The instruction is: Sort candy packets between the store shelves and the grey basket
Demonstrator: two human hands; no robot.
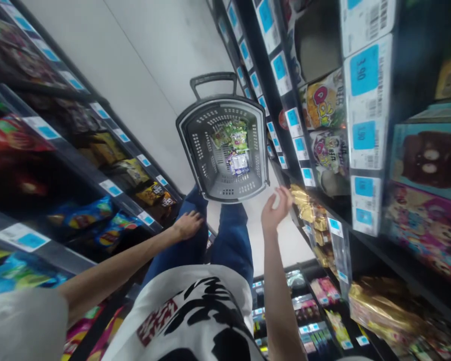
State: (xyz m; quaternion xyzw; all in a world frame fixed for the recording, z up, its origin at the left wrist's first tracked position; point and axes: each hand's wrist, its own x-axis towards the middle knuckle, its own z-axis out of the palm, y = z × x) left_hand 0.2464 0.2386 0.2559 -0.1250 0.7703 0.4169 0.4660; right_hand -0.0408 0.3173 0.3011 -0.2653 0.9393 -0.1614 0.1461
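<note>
A grey shopping basket (210,188) stands on the floor in front of my legs, its handle (215,76) folded out at the far side. Inside it lie a green snack packet (239,139) and a purple-and-white packet (239,163). My left hand (190,224) rests on my thigh with its fingers laid out, holding nothing. To the right of the basket's near corner, my right hand (279,204) hangs in the air with thumb and fingers apart. Its fingertips are near some gold-wrapped packs (302,203) on the right shelf; whether they touch cannot be made out.
Shelves with price labels (364,135) line the right side, holding snack packets (325,100) and a blue box (428,155). Left shelves carry blue chip bags (116,228). Pale floor (150,50) runs between them. More stocked shelves (308,311) stand behind my legs.
</note>
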